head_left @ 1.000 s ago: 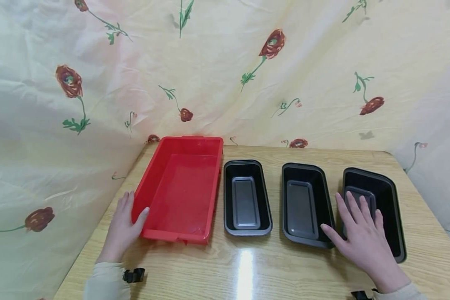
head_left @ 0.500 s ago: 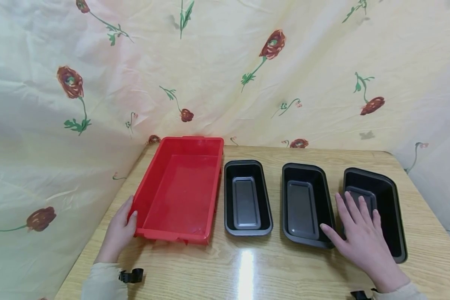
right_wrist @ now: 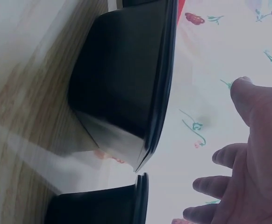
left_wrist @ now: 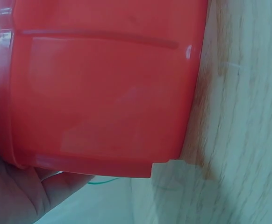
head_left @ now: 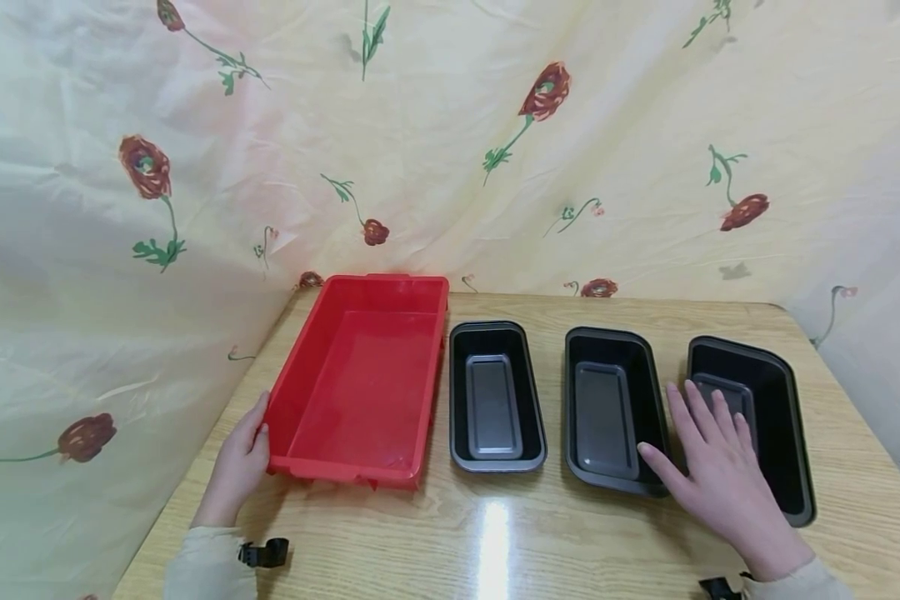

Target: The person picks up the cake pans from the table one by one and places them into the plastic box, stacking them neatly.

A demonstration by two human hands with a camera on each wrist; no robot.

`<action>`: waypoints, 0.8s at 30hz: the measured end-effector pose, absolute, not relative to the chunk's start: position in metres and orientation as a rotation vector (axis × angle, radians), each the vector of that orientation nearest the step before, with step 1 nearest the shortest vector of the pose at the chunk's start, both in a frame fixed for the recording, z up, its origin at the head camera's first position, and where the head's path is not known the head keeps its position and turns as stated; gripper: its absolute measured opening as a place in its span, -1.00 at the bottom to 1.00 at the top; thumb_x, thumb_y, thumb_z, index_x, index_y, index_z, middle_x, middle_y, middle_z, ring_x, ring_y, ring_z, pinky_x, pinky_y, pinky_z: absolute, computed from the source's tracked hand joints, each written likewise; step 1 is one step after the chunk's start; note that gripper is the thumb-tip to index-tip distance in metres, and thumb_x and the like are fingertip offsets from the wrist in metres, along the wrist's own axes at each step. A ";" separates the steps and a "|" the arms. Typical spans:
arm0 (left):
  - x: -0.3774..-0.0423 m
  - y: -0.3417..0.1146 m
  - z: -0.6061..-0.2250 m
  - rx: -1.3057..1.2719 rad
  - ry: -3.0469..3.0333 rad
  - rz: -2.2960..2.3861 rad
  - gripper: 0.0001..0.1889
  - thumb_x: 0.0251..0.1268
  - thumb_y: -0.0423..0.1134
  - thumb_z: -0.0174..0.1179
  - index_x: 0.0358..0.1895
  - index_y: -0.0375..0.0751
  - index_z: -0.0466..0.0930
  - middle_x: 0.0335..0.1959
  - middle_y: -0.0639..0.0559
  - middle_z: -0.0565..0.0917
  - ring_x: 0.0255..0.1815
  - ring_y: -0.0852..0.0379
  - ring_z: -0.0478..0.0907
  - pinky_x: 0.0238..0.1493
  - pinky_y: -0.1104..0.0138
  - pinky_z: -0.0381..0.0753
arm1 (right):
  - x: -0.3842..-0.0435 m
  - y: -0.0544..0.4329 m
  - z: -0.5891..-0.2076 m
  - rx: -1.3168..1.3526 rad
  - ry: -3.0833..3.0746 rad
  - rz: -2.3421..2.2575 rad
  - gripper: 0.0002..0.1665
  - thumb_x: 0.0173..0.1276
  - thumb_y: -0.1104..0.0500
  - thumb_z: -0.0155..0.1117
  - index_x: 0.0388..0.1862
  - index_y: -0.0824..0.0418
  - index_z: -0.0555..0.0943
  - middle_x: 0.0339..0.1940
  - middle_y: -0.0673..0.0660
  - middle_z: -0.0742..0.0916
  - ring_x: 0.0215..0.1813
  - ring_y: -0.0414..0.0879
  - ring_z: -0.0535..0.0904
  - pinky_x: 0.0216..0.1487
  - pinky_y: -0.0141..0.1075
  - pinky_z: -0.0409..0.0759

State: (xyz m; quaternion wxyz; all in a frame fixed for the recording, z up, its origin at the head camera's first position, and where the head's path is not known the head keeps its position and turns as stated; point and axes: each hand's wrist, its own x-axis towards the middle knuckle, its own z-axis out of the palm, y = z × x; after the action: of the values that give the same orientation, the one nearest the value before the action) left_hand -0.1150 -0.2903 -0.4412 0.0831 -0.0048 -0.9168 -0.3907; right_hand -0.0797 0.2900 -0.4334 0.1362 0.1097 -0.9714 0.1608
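Red tray, at the left of the wooden table, is gripped at its near left corner between thumb and fingers of the left hand. Three black pans are set rightward; over the last two, the right hand is held, fingers spread, released.

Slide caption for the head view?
Left hand touching a red rectangular plastic tray, right hand spread near three black rectangular metal-looking loaf pans.

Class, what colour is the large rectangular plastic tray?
The rectangular plastic tray is red, clearest in the head view.
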 end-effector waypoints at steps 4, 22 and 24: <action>-0.115 -0.290 -0.442 -0.011 -2.731 -1.192 -0.47 0.47 -0.51 -0.21 0.48 -0.41 0.09 0.39 -0.47 0.24 0.31 -0.40 0.27 0.26 -0.21 0.30 | -0.081 0.288 -0.431 0.345 -2.798 0.492 0.02 0.41 -0.15 0.18 0.60 0.23 -0.08 0.55 0.41 0.04 0.54 0.35 -0.30 0.46 0.19 -0.43; -0.115 -0.293 -0.444 0.030 -2.729 -1.306 -0.46 0.52 -0.45 -0.22 0.52 -0.32 0.05 0.45 -0.42 0.17 0.36 -0.35 0.21 0.29 -0.19 0.27 | -0.087 0.274 -0.426 0.445 -2.780 0.633 -0.01 0.42 -0.08 0.21 0.60 0.21 -0.07 0.49 0.49 0.16 0.56 0.26 -0.20 0.53 0.00 -0.31; -0.115 -0.293 -0.444 0.040 -2.736 -1.309 -0.46 0.52 -0.45 -0.23 0.53 -0.30 0.03 0.45 -0.41 0.17 0.37 -0.35 0.21 0.29 -0.19 0.28 | -0.088 0.272 -0.425 0.457 -2.777 0.629 -0.01 0.42 -0.07 0.21 0.60 0.23 -0.06 0.50 0.46 0.16 0.57 0.24 -0.16 0.54 -0.04 -0.29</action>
State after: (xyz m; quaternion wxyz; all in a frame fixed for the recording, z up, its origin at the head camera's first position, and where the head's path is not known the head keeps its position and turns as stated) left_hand -0.1150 -0.2927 -0.4437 0.0540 0.0132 -0.9007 -0.4308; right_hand -0.0880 0.2718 -0.4254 0.1284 0.1572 -0.9550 0.2162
